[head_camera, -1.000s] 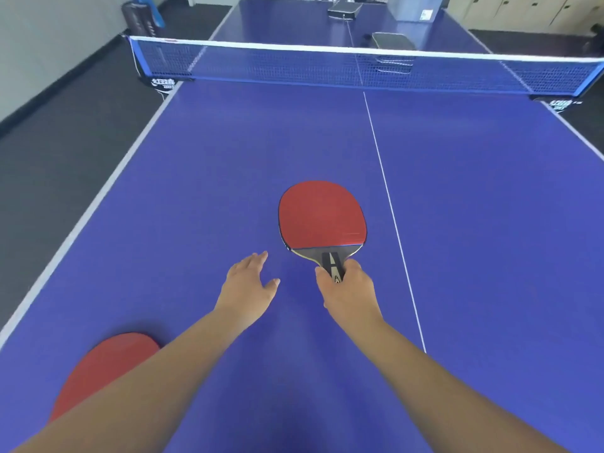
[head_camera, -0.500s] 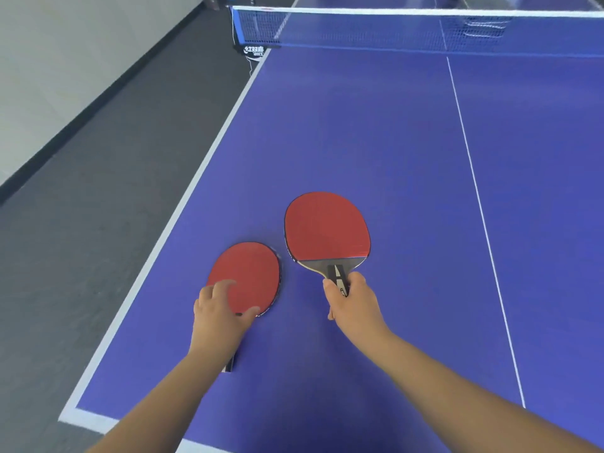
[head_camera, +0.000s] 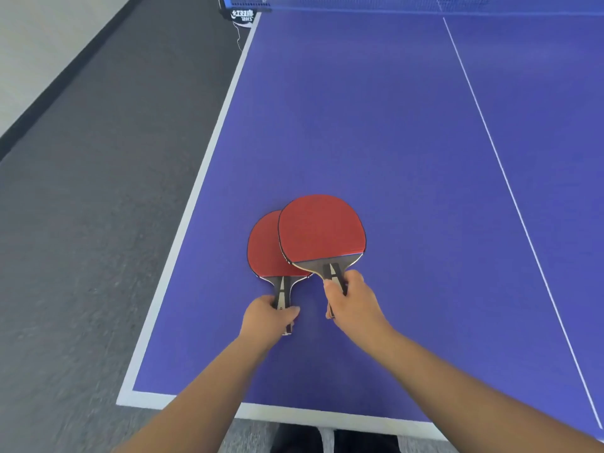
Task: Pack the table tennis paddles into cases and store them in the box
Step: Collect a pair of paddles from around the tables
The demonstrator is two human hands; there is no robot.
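Two red-faced paddles are over the near left part of the blue table tennis table (head_camera: 392, 125). My left hand (head_camera: 269, 318) grips the handle of the left paddle (head_camera: 263, 246). My right hand (head_camera: 353, 299) grips the handle of the right paddle (head_camera: 322, 228). The right paddle's blade overlaps the right edge of the left paddle's blade. No case or box is in view.
The table's white left edge (head_camera: 209, 152) and near edge (head_camera: 294, 413) border grey floor (head_camera: 98, 191). The net (head_camera: 408, 1) and its clamp (head_camera: 243, 11) sit at the top. A white centre line (head_camera: 510, 191) runs down the table.
My left hand has moved from the left paddle's blade to its handle and grips it. My right hand has brought its paddle left until the blades overlap. The view has shifted left and down.
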